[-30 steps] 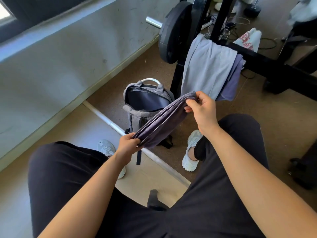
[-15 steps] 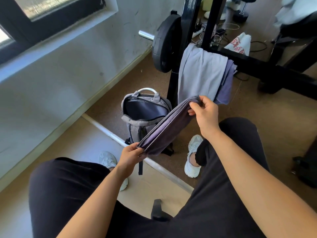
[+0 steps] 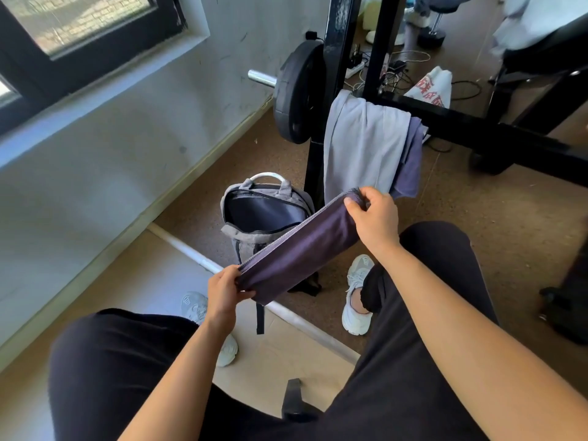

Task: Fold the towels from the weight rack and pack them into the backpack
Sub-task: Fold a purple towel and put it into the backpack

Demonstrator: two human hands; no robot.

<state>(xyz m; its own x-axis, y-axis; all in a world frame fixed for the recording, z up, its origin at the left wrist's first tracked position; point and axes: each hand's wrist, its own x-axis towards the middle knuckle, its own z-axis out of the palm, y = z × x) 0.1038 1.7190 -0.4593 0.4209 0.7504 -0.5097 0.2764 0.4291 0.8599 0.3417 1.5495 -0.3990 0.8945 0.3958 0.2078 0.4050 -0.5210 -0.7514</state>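
The open grey backpack (image 3: 261, 218) stands on the floor just beyond my folded purple towel (image 3: 299, 253), which crosses its mouth. Farther off, a pale grey towel (image 3: 362, 144) hangs on the black weight rack (image 3: 331, 90). A white bag (image 3: 432, 89) far right bears red characters I cannot read. My left hand (image 3: 224, 292) pinches the purple towel's near end, my right hand (image 3: 375, 219) its far end.

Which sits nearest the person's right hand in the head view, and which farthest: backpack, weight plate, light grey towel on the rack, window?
1. Light grey towel, hanging just beyond the right hand.
2. Backpack, down to its left.
3. Weight plate, farther back and higher.
4. Window, far upper left.
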